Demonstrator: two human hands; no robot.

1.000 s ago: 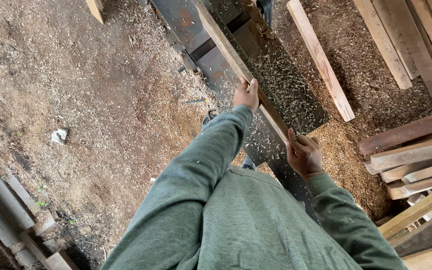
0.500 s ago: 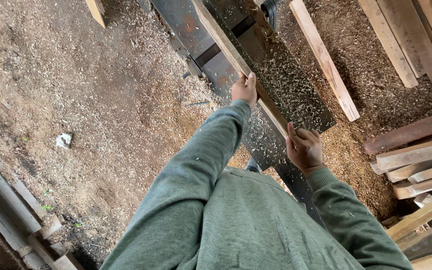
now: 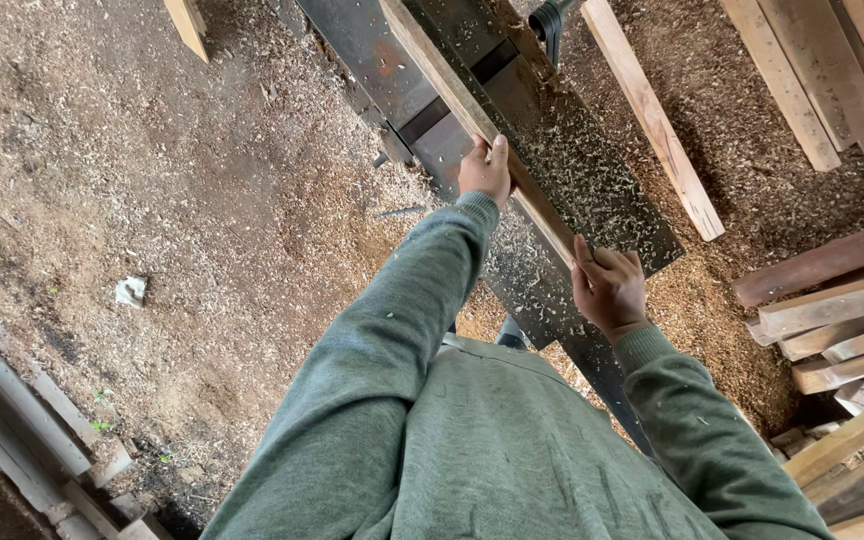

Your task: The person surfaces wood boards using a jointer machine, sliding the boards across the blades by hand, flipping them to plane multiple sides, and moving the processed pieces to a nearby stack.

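A long narrow wooden strip (image 3: 452, 90) lies along the dark metal machine table (image 3: 592, 170), which is strewn with wood shavings. My left hand (image 3: 484, 168) grips the strip from its left side, arm stretched forward in a green sleeve. My right hand (image 3: 607, 290) presses on the strip's near end, fingers curled over it. The strip's near end is hidden under my right hand.
A loose plank (image 3: 652, 115) lies on the sawdust right of the machine. Stacked planks (image 3: 832, 300) fill the right edge and the top right corner. Sawdust covers the ground (image 3: 182, 200) at left, with a white scrap (image 3: 132, 290) and timbers (image 3: 12, 400) at the lower left.
Both hands have slid forward with the strip along the machine table, away from my body. The view has shifted slightly.
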